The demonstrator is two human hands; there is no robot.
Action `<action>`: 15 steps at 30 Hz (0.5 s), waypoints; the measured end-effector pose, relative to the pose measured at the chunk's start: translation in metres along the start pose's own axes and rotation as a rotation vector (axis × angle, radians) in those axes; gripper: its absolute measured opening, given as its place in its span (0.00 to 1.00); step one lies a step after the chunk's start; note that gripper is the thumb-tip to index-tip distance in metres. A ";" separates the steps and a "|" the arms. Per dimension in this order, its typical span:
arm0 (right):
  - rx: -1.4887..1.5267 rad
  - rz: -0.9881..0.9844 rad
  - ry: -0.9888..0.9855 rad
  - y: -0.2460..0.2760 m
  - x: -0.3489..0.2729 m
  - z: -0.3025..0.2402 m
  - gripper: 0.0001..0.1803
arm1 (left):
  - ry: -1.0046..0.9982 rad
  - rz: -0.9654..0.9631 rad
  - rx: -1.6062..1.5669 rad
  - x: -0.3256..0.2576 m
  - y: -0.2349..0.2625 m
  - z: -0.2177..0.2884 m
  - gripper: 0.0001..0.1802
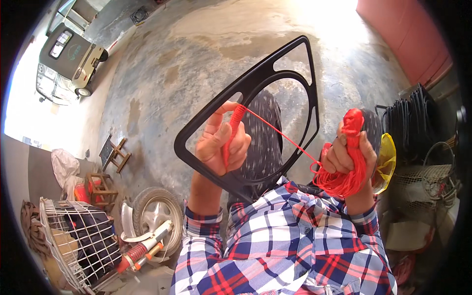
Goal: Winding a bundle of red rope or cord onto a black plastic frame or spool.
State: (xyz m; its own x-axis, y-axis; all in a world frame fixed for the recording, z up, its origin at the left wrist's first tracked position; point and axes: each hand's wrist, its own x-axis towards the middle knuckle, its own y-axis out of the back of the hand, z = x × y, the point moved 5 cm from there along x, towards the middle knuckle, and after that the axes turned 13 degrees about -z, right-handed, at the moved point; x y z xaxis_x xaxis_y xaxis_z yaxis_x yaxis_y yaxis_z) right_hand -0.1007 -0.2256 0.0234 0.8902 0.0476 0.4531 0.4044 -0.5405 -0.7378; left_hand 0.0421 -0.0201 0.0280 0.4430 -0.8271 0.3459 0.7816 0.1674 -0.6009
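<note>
A flat black frame point(263, 77) with rounded corners and a large ring-shaped opening stands tilted over my lap. My left hand point(215, 147) is closed round one of its bars, where red cord point(237, 118) is wound in tight, close turns. From the top of these turns a single taut strand point(282, 133) runs down to the right. It leads to a looped bundle of red cord point(344, 183), which my right hand point(340, 153) grips; the bundle's folded end sticks up above the fist. The fingertips of my right hand are partly hidden by the cord.
At lower left are a white wire cage point(81, 241) with dark cloth, a tyred wheel point(157, 216), a red shock absorber point(135, 253) and small wooden stools point(115, 153). Black frames point(415, 115) and a yellow sheet point(387, 160) sit at right. A three-wheeler point(69, 56) stands far left.
</note>
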 end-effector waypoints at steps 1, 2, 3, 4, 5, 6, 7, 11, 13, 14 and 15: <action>-0.036 0.059 -0.029 0.004 -0.002 0.002 0.22 | 0.008 0.022 -0.002 0.001 0.001 -0.001 0.30; -0.072 0.118 -0.057 0.010 -0.005 0.004 0.21 | 0.018 0.006 -0.004 0.001 0.001 -0.002 0.30; -0.108 0.178 -0.084 0.018 -0.008 0.007 0.21 | 0.028 -0.010 -0.005 0.001 0.003 -0.003 0.30; -0.046 0.227 -0.098 0.033 -0.008 0.010 0.19 | 0.033 -0.027 -0.004 0.002 0.005 -0.003 0.29; -0.061 0.344 -0.083 0.045 -0.007 0.013 0.18 | 0.029 -0.029 0.000 0.003 0.006 -0.004 0.29; -0.074 0.462 -0.065 0.053 -0.005 0.017 0.18 | 0.025 -0.032 0.003 0.003 0.007 -0.006 0.29; -0.082 0.576 -0.050 0.057 -0.005 0.018 0.18 | 0.021 -0.029 0.011 0.003 0.007 -0.008 0.29; -0.192 0.278 -0.246 -0.004 0.020 0.017 0.22 | 0.047 -0.057 0.010 0.009 -0.009 -0.010 0.35; -0.338 -0.066 -0.399 -0.020 0.025 0.018 0.29 | 0.078 0.010 -0.027 0.011 -0.019 -0.015 0.41; -0.366 -0.063 -0.341 -0.032 0.033 0.018 0.23 | 0.104 0.016 -0.049 0.010 -0.017 -0.022 0.51; -0.553 -0.062 -0.392 -0.038 0.040 0.015 0.21 | 0.114 0.052 -0.078 0.011 -0.019 -0.026 0.52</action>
State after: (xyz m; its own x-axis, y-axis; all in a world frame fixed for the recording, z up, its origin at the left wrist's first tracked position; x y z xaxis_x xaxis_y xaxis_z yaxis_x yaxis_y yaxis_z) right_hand -0.0775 -0.1906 0.0622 0.9215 0.3364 0.1944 0.3826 -0.8723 -0.3045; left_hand 0.0205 -0.0462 0.0244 0.4253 -0.8750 0.2312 0.7208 0.1729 -0.6712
